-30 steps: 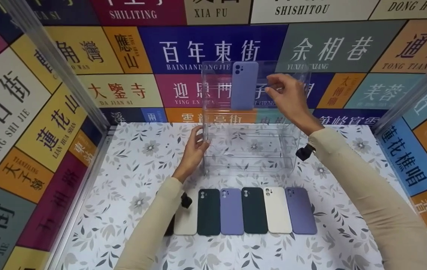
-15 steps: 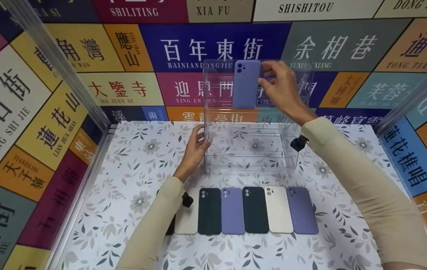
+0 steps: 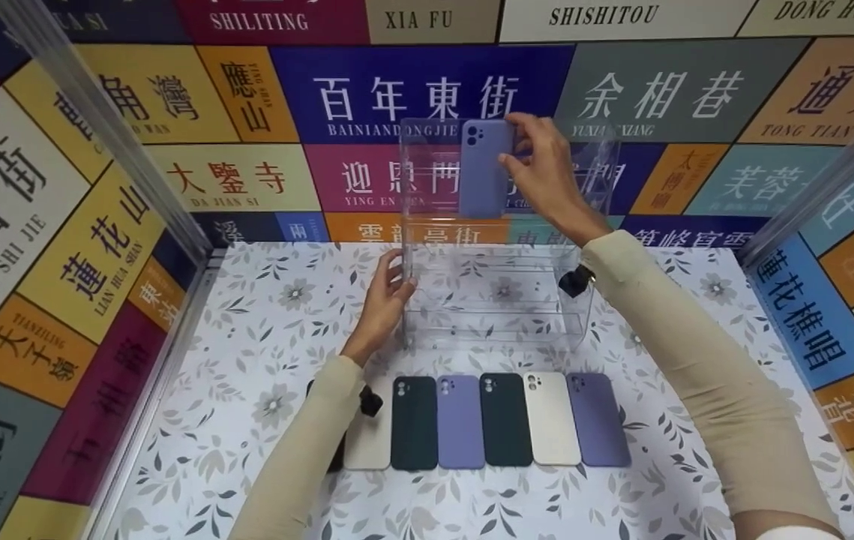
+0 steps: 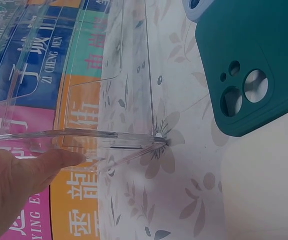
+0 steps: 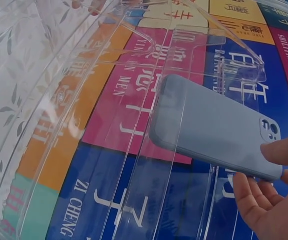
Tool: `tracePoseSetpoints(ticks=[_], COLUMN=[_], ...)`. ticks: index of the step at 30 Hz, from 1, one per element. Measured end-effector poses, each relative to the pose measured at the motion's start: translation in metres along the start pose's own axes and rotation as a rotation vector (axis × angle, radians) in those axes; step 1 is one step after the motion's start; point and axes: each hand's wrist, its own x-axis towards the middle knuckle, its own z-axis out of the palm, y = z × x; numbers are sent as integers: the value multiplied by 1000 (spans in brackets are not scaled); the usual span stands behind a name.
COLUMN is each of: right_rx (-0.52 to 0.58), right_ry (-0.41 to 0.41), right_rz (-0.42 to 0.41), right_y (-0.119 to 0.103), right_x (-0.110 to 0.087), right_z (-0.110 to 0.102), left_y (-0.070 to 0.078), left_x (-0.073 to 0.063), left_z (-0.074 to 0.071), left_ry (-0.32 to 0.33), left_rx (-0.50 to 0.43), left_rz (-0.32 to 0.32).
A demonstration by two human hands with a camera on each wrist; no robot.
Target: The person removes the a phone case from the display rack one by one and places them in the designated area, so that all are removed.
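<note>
A clear plastic display rack (image 3: 494,322) with stepped tiers stands upright on the table. On its top tier a lavender-blue phone case (image 3: 483,176) stands with its camera cutout at upper left. My right hand (image 3: 546,169) pinches the upper right edge of this case; in the right wrist view the thumb (image 5: 279,150) lies on its back by the cutout, fingers under the edge. My left hand (image 3: 380,307) grips the rack's left side panel. The left wrist view has the thumb (image 4: 58,160) on one side of the clear panel (image 4: 83,134) and a fingertip on the other.
In front of the rack, phone cases lie side by side: dark green (image 3: 414,424), lavender (image 3: 461,422), another dark green (image 3: 506,420), cream (image 3: 552,420) and purple (image 3: 600,420). A beige case (image 3: 367,446) and a black one are partly behind the left sleeve. Sign-printed walls surround the table.
My right hand has moved left from beside the lavender-blue phone case and now pinches its edge. The left hand keeps its grip on the rack.
</note>
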Motion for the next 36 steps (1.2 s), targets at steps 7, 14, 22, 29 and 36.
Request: tracePoseSetpoints(ticks=[7, 14, 22, 29, 36], right_rx=[15, 41, 105, 101, 107], right_ry=[42, 113, 247, 281, 251], right_rz=[-41, -163, -238, -305, -337], right_y=[3, 2, -8, -5, 7], right_x=[-4, -15, -21, -35, -59], right_z=[0, 3, -6, -17, -22], left_y=[0, 0, 0, 0, -2], left_x=[-2, -1, -1, -1, 0], left_z=[1, -2, -2, 0, 1], left_ry=[0, -3, 4, 3, -1], left_rx=[-1, -8, -9, -11, -26], left_rz=[6, 21, 14, 8, 30])
